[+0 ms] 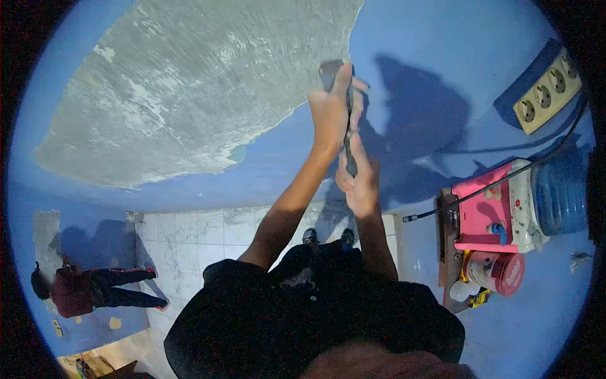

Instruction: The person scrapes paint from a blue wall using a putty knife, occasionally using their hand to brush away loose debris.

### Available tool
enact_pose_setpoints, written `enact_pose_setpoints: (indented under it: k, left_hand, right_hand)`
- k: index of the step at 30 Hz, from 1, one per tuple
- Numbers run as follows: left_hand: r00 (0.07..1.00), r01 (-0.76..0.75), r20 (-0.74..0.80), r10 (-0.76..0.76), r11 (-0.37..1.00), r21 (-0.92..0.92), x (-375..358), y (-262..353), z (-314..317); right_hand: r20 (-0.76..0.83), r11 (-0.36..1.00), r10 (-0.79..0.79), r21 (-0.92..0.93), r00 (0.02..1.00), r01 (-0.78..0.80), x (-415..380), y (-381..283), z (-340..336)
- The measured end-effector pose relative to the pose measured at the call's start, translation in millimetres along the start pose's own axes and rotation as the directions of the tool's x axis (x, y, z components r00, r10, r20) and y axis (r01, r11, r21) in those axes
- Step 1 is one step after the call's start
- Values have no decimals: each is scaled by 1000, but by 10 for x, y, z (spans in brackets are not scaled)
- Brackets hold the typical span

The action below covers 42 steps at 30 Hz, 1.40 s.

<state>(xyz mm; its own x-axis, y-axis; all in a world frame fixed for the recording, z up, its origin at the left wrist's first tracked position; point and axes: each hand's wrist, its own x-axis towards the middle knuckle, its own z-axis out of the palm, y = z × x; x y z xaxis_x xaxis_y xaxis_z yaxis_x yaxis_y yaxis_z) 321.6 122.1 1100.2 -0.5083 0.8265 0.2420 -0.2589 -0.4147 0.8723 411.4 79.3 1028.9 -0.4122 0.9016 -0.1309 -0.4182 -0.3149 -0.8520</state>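
Both my hands grip a dark scraper (pixel 329 73), with its flat head up at the edge of the stripped grey patch (pixel 189 82). My left hand (pixel 329 117) is closed round its upper part, with the thumb along it. Lower down, my right hand (pixel 362 183) is wrapped about the handle end. Smooth blue paint (pixel 435 38) covers the wall to the right of the patch, with a ragged boundary between the two. Slight blur on the hands hides whether the blade touches the wall.
At the right are a power strip (pixel 543 98) with a black cable (pixel 505 184), a pink-fronted water dispenser (pixel 483 211) with a blue bottle (pixel 558 196), and a red-lidded tub (pixel 495 273). Another person (pixel 79 290) stands by the far-left wall. White tiles (pixel 208 230) cover the floor.
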Motion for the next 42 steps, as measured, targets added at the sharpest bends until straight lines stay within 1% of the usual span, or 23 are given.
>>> enact_pose_setpoints:
  k: [1,4,5,7,8,10,11,12,14,15,16,19,21,23,24,26,27,30,33,36,38,40,42]
  left_hand:
    - [1000,8,-19,-8,1000,4,-14,-71,-19]
    - [998,18,-57,-16,1000,26,-40,-196,-65]
    - [998,22,-52,-20,999,39,-23,-84,-16]
    - [1000,-5,-31,6,1000,28,48,55,57]
    - [1000,4,-29,-3,999,35,-2,13,34]
    - [1000,-15,-11,15,999,50,-17,-82,-35]
    - [996,82,-39,-80,995,55,-73,-81,-48]
    - [998,21,-55,-17,997,70,-47,-61,-37]
    - [993,-83,-75,90,991,101,13,41,50]
    - [999,-34,25,32,997,62,81,117,43]
    - [1000,-9,18,8,998,67,45,103,37]
    - [999,35,22,-37,995,97,0,-5,-34]
    - [1000,28,-5,-28,998,57,22,-29,-2]
    - [998,62,-26,-60,996,58,29,44,37]
    - [999,50,8,-51,997,53,55,77,24]
    - [997,25,74,-28,999,43,68,114,-22]
    - [998,53,18,-54,996,71,49,50,-33]
    - [998,-55,-40,57,997,55,50,9,23]
    - [995,-57,84,53,997,45,175,266,75]
    - [998,-32,51,29,997,70,118,216,45]
    - [999,-32,18,31,996,87,98,89,36]
    - [1000,11,-1,-11,997,82,97,28,2]
    - [996,85,3,-85,995,50,77,214,57]
  right_hand:
    - [-34,1000,23,3,999,-23,-37,84,-38]
    - [-17,992,110,67,994,-109,-36,76,-47]
    - [-86,996,80,53,993,-76,-35,-14,63]
    - [-6,999,36,35,999,-36,32,-83,55]
    - [34,999,19,26,999,-20,16,-92,43]
    - [2,999,39,31,999,-39,-31,-53,49]
    - [-1,996,69,49,998,-69,-69,0,29]
    - [-2,993,101,67,995,-101,-78,29,27]
    - [-2,998,52,39,999,-52,-36,-75,62]
    - [15,999,15,29,1000,-16,9,-158,99]
    - [37,1000,-23,16,999,22,27,-197,112]
    - [-2,997,39,67,999,-39,-79,-54,70]
    - [-17,994,66,92,998,-64,-75,-10,57]
    - [28,995,40,86,999,-42,-34,-103,94]
    - [51,996,28,82,998,-33,-21,-141,112]
    - [-6,997,24,70,1000,-23,-38,-63,114]
    - [-27,998,8,66,1000,-6,-12,-48,127]
    - [-29,995,67,70,997,-65,-28,-64,126]
    - [127,995,-76,78,989,67,79,-258,163]
    - [71,995,-60,86,996,53,53,-172,162]
    - [10,995,7,98,1000,-8,4,-135,163]
    - [13,992,49,118,999,-50,-14,-116,167]
    - [82,988,48,142,995,-59,-11,-146,161]
